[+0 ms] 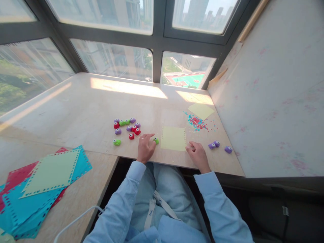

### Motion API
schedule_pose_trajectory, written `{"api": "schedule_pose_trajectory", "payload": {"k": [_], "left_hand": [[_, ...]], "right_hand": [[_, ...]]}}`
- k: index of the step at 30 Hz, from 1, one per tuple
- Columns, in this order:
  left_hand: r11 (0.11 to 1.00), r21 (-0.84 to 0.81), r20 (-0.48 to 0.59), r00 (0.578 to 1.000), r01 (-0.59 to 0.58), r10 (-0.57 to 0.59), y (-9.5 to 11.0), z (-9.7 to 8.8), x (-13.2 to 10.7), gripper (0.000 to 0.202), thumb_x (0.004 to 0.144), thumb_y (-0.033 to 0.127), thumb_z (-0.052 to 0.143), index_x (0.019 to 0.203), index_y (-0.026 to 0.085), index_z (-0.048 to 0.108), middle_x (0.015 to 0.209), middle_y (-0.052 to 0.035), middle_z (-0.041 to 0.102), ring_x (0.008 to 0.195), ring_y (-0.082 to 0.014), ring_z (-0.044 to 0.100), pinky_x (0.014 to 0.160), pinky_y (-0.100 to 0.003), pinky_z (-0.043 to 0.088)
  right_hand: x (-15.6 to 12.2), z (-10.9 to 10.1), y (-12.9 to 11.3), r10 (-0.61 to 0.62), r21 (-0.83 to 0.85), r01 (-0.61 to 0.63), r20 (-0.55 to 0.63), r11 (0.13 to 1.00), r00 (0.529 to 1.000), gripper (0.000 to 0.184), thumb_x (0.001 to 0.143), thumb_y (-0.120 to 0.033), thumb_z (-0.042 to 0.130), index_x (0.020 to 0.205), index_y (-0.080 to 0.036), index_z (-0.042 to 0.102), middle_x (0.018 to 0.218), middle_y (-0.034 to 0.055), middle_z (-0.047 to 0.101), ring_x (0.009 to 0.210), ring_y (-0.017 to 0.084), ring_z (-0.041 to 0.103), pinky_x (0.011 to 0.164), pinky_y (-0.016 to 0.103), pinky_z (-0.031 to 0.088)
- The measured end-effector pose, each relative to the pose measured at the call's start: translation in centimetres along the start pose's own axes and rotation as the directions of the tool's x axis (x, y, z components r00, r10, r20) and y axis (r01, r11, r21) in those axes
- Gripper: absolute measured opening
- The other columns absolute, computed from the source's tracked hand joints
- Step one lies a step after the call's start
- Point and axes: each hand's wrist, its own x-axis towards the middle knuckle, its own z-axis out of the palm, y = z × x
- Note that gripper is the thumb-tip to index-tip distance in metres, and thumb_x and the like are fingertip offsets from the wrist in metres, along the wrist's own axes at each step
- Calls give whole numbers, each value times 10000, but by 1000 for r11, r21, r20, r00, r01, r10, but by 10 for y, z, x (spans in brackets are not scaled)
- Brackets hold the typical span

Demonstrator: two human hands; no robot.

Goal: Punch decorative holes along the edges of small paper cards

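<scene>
In the head view, a pale yellow sheet of paper (pixel 173 138) lies in front of me, with small holes along its left and right edges. My left hand (pixel 146 146) is beside its left edge, thumb and index finger closed about a small green craft punch (pixel 156 140). The fingers partly cover that punch. My right hand (pixel 197 155) rests at the sheet's lower right edge, fingers curled, with the thumb and index finger at the paper. Small red, blue and yellow paper bits (pixel 197 123) lie in a pile beyond the right hand.
Several purple, red and green punches (pixel 131 128) are grouped left of my left hand. Purple punches (pixel 214 144) lie on the right. Another yellow sheet (pixel 201 110) lies behind the bits. Punched coloured sheets (pixel 50 172) are stacked at left, near a white cable (pixel 76 217). A wall (pixel 273 101) bounds the right.
</scene>
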Motion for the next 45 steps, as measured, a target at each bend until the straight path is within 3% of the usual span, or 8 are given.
{"api": "schedule_pose_trajectory", "payload": {"k": [2,5,12,17,22,34,40,45], "left_hand": [[995,14,97,990,-102,100,-1,1,0,365,772,178,624,1135,204,648,1167,-78,656,1108,-246,576,1000,-424,452],[993,39,164,981,-109,101,-4,4,-1,366,792,197,636,1158,213,642,1172,-73,680,1097,-257,599,987,-450,467],[996,-29,74,994,-79,81,-16,9,-4,539,790,46,470,1309,185,513,1336,-111,579,1241,-223,540,1007,-395,488],[995,77,14,998,-56,55,-10,10,-3,471,801,190,617,1261,132,537,1244,-154,612,1176,-278,555,992,-443,483],[987,151,124,991,-58,39,-5,9,-1,345,835,162,591,1177,187,627,1086,-87,706,1014,-257,607,925,-424,491],[962,227,306,949,-153,79,9,2,1,352,854,240,613,1202,277,650,1209,-36,686,1123,-262,562,922,-435,431],[955,249,313,947,-161,78,11,2,1,356,863,253,604,1214,296,647,1215,-32,680,1128,-254,558,908,-424,431],[955,241,316,944,-172,90,11,2,1,353,866,252,594,1212,295,650,1196,-45,685,1114,-258,565,902,-427,440]], "right_hand": [[4,0,-4,33,-62,-32,25,998,999,383,824,-375,549,1111,-149,664,977,108,641,825,214,602,814,352,473],[8,0,-8,61,-123,-53,63,991,996,360,843,-383,553,1104,-164,670,975,104,646,880,222,600,807,330,454],[7,0,-9,71,-132,-62,63,989,995,359,835,-320,567,1146,-167,660,981,92,640,897,211,601,804,305,443],[7,1,-9,81,-127,-74,50,989,995,354,839,-326,563,1140,-173,668,968,87,651,881,207,599,799,303,441],[11,0,-14,96,-181,-80,80,980,992,377,857,-351,552,1156,-158,678,974,103,659,881,211,596,772,292,426],[16,-1,-17,22,-164,13,206,986,978,364,834,-343,527,1040,-148,754,613,28,601,693,187,546,631,258,372],[18,-1,-22,-20,-56,36,267,998,963,400,827,-377,516,1024,-140,772,605,11,630,637,173,545,624,264,387],[18,5,-32,-167,254,95,278,963,946,433,870,-476,458,876,-201,791,721,5,722,708,216,601,674,317,459]]}}
